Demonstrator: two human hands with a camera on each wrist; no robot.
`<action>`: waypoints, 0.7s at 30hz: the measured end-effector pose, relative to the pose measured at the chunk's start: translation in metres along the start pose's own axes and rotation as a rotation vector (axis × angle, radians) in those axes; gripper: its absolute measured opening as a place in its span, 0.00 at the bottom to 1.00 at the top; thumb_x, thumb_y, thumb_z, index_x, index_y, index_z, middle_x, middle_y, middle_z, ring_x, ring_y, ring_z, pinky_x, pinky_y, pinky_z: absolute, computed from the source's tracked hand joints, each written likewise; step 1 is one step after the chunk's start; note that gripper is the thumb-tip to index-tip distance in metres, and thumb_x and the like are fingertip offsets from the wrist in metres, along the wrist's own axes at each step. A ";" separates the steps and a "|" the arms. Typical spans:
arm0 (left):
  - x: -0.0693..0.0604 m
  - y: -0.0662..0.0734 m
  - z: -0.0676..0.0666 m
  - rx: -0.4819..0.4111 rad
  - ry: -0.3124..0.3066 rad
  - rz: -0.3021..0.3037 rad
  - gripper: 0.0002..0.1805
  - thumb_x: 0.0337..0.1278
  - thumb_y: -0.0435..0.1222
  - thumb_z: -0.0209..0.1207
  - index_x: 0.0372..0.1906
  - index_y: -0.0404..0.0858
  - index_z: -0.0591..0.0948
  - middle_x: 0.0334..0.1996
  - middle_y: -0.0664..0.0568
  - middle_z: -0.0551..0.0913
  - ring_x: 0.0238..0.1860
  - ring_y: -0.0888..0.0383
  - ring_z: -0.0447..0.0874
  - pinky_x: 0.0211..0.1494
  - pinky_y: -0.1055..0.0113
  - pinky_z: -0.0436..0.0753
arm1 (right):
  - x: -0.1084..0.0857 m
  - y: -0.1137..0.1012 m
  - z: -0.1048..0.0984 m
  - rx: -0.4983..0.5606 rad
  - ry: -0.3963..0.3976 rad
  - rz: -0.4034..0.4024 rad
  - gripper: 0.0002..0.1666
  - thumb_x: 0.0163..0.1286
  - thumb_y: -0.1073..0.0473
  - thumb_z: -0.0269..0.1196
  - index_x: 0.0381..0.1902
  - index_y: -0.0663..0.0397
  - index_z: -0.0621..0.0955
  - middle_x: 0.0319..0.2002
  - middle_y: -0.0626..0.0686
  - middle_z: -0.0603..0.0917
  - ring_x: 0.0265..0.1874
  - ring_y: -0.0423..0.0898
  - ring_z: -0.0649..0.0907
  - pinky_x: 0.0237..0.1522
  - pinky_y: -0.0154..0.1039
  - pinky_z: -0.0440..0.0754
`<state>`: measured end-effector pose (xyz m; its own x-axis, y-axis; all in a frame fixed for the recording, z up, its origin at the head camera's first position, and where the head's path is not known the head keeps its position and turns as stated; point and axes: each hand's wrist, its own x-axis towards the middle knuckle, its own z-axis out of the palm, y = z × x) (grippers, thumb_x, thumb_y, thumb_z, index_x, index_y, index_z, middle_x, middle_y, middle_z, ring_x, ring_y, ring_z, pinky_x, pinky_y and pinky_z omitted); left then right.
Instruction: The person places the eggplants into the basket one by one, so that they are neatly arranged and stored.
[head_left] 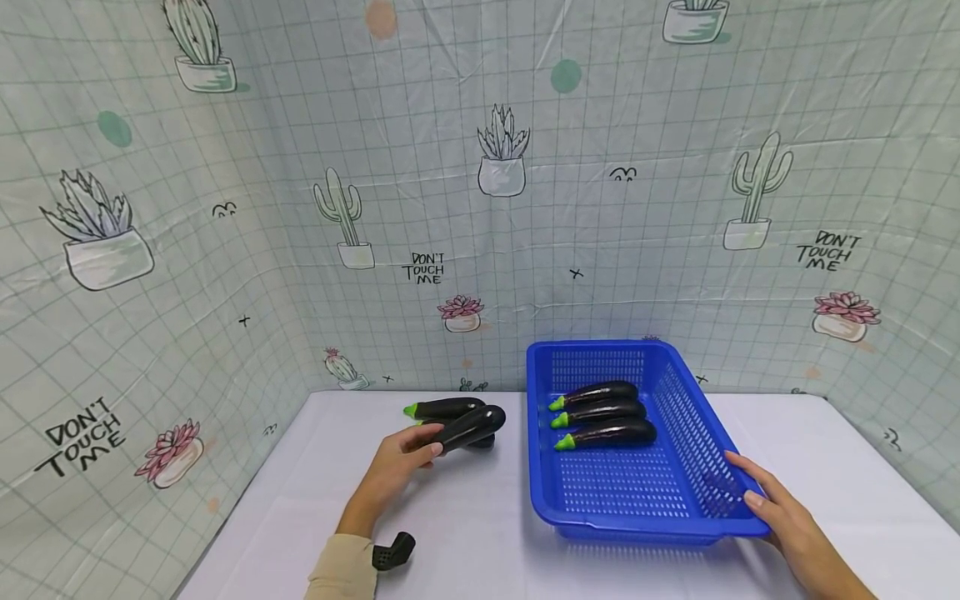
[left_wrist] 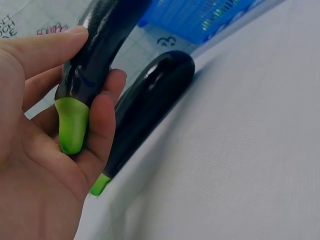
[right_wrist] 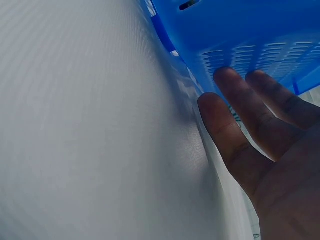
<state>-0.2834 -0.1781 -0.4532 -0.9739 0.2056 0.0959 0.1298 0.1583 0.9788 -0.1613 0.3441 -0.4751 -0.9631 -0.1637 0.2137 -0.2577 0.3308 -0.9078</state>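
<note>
My left hand grips an eggplant near its green stem end, its dark body pointing up and right. In the left wrist view, thumb and fingers curl round the held eggplant, and another eggplant lies behind it. On the table, a back eggplant shows its green stem; one more is partly hidden under the held one. My right hand holds the right rim of a blue plastic basket, with fingers below the rim in the right wrist view. Three eggplants lie side by side inside.
A white cloth covers the table. A small black device is at my left wrist. Behind and to both sides hangs a grid-patterned curtain printed with potted plants; the basket's far end stands close to it.
</note>
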 end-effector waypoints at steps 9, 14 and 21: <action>0.001 -0.001 0.001 0.004 -0.033 0.008 0.22 0.64 0.34 0.65 0.61 0.32 0.80 0.55 0.41 0.80 0.47 0.52 0.80 0.49 0.64 0.82 | 0.000 -0.001 0.000 -0.003 0.003 0.017 0.31 0.84 0.60 0.37 0.81 0.49 0.52 0.68 0.37 0.54 0.55 0.24 0.72 0.46 0.30 0.80; 0.002 -0.003 0.001 0.034 -0.106 0.036 0.23 0.65 0.37 0.65 0.62 0.33 0.79 0.55 0.40 0.80 0.46 0.52 0.80 0.48 0.64 0.82 | 0.002 -0.001 0.000 -0.014 0.009 0.041 0.31 0.84 0.59 0.37 0.81 0.49 0.51 0.71 0.47 0.53 0.54 0.23 0.72 0.45 0.30 0.81; 0.001 -0.003 0.004 0.058 -0.157 0.052 0.24 0.64 0.37 0.65 0.62 0.33 0.79 0.55 0.40 0.80 0.47 0.53 0.80 0.49 0.63 0.82 | 0.002 -0.001 0.000 -0.017 0.009 0.044 0.31 0.84 0.58 0.37 0.81 0.49 0.51 0.72 0.52 0.53 0.54 0.23 0.71 0.45 0.30 0.81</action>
<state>-0.2845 -0.1746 -0.4568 -0.9252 0.3625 0.1120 0.1939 0.1980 0.9608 -0.1630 0.3429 -0.4737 -0.9741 -0.1407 0.1770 -0.2164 0.3535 -0.9101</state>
